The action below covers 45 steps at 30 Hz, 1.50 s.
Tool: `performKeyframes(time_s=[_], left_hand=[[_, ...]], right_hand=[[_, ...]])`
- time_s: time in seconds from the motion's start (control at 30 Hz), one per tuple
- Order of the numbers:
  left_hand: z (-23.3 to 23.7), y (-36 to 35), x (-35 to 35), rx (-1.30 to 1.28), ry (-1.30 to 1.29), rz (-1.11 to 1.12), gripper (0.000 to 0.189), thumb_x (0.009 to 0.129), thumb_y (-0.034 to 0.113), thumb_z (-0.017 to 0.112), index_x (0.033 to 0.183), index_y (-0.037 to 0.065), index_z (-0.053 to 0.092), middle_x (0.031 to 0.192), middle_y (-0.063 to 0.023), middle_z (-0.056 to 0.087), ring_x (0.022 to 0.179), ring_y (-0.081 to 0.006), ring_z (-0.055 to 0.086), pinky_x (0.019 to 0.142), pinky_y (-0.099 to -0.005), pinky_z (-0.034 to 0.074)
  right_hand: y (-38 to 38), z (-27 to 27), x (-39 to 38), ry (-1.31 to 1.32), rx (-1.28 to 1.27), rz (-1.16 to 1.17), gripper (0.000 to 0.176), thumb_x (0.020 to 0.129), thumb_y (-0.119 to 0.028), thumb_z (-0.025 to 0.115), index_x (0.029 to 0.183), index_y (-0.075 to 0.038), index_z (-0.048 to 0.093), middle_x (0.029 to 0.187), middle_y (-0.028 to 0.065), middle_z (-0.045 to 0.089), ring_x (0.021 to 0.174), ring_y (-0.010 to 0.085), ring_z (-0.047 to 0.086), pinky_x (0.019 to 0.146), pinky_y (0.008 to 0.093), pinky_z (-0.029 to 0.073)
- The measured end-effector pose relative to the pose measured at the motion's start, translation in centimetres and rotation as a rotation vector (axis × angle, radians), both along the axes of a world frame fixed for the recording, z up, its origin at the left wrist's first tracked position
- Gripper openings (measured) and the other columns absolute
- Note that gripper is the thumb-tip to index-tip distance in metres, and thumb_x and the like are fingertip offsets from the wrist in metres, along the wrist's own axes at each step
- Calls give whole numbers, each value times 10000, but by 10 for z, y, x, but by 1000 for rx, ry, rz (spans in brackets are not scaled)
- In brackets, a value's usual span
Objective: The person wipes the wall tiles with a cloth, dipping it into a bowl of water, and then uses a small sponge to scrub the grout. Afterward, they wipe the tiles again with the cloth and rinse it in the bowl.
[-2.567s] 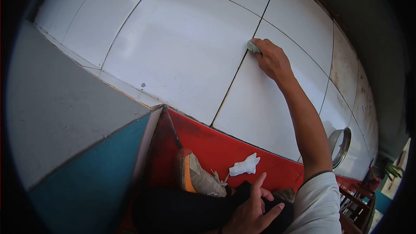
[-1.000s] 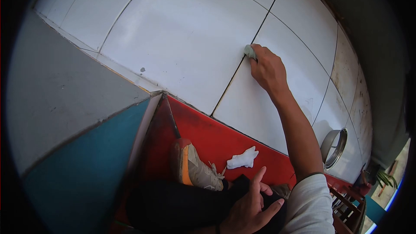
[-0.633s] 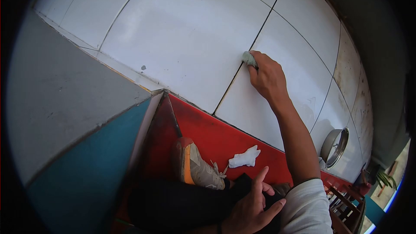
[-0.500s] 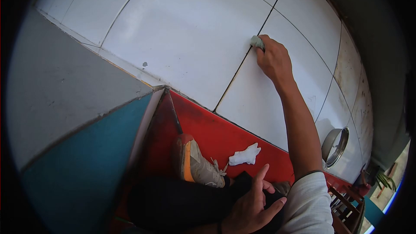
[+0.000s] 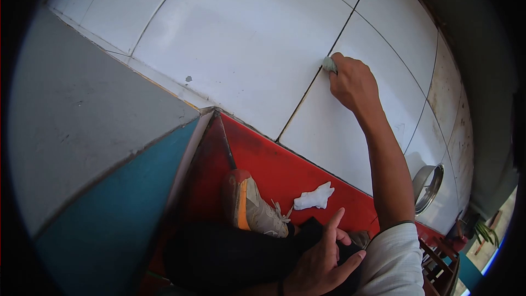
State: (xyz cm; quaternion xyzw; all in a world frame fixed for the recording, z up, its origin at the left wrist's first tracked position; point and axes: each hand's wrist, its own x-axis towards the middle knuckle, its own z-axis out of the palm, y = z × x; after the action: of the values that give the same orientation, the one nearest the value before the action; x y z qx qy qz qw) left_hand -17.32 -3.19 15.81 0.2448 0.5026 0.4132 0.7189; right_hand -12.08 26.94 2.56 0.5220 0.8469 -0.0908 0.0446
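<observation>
Stretched out over the white tiles (image 5: 246, 38), my right hand (image 5: 353, 80) grips a small greyish-green pad (image 5: 329, 64). The pad touches the tiles at a dark joint line, and the fingers partly hide it. My left hand (image 5: 327, 257) rests low over my dark trousers, its fingers spread and nothing in it. Beyond its fingertips a crumpled white cloth (image 5: 314, 196) lies on the red surface (image 5: 263, 153).
A round metal ring or dish (image 5: 429, 189) sits at the right on the tiles. My shoe (image 5: 255, 208) is on the red surface. Grey (image 5: 93, 109) and teal (image 5: 120, 192) surfaces lie at the left. Wooden furniture (image 5: 441, 266) stands at the lower right.
My right hand and the pad have moved slightly down along the dark joint line. The whole view has shifted a little, and my left hand keeps its pose.
</observation>
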Motion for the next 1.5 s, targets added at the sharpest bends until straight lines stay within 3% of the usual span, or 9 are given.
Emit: performKeyframes(time_s=[0.2, 0.47, 0.57, 0.8, 1.0, 1.07, 1.17, 1.27, 1.5], left_hand=[[3, -4, 0, -30, -17, -36, 964, 891, 264, 741, 1593, 30, 124, 1018, -133, 559, 704, -185, 500, 669, -306, 459], [3, 0, 0, -16, -15, -23, 949, 899, 228, 736, 1597, 41, 120, 1019, -127, 559, 717, -190, 505, 670, -315, 455], [5, 0, -2, -33, -9, -24, 945, 896, 217, 736, 1598, 53, 124, 1020, -124, 563, 719, -192, 505, 677, -318, 457], [6, 5, -4, -84, -32, -44, 952, 890, 254, 745, 1594, 56, 136, 1009, -120, 554, 720, -190, 500, 688, -314, 455], [6, 2, -7, -71, -36, -48, 962, 889, 257, 742, 1594, 48, 122, 1015, -119, 547, 733, -188, 500, 692, -316, 453], [3, 4, -6, -62, -40, -36, 959, 888, 243, 744, 1593, 44, 126, 1012, -117, 545, 734, -188, 499, 693, -317, 451], [4, 4, 1, -120, -65, 10, 784, 934, 345, 716, 1502, -22, 320, 964, -140, 587, 827, -227, 617, 733, -344, 526], [4, 1, -5, -70, -53, -29, 945, 890, 216, 741, 1593, 48, 133, 1012, -115, 545, 732, -189, 494, 694, -319, 450], [3, 4, -4, -65, -63, -50, 939, 903, 246, 727, 1586, 31, 119, 1015, -142, 551, 806, -220, 543, 743, -333, 477]], right_hand=[[11, -7, 9, 74, 68, -53, 115, 837, -88, 581, 889, 14, 564, 790, 194, 649, 725, 395, 647, 631, 490, 516], [-61, -3, 4, 206, -1, 102, 191, 831, -97, 638, 997, -13, 600, 836, 182, 654, 710, 379, 658, 615, 455, 538], [-39, -3, 1, 132, -11, -20, 254, 859, -104, 646, 1105, -43, 626, 925, 180, 696, 792, 384, 669, 689, 468, 532], [-83, -3, -8, 160, -81, 16, 281, 844, -96, 656, 1120, -52, 629, 926, 190, 700, 752, 381, 677, 651, 466, 545], [-56, -12, -10, 231, 109, -10, 207, 814, -104, 656, 978, 3, 590, 814, 187, 664, 667, 379, 660, 552, 452, 523], [-80, -1, -15, 184, -23, 21, 215, 800, -86, 647, 991, 6, 605, 813, 182, 657, 675, 382, 662, 565, 459, 526], [-90, -6, -11, 207, 17, 46, 223, 806, -89, 645, 1007, 0, 615, 818, 178, 656, 685, 380, 663, 574, 456, 526], [-51, -11, -5, 215, 82, -1, 227, 824, -103, 648, 1029, -10, 617, 842, 176, 666, 704, 383, 664, 587, 461, 527], [-84, 2, -13, 160, -88, 23, 307, 841, -89, 658, 1143, -43, 619, 952, 177, 698, 768, 388, 669, 672, 449, 539]])
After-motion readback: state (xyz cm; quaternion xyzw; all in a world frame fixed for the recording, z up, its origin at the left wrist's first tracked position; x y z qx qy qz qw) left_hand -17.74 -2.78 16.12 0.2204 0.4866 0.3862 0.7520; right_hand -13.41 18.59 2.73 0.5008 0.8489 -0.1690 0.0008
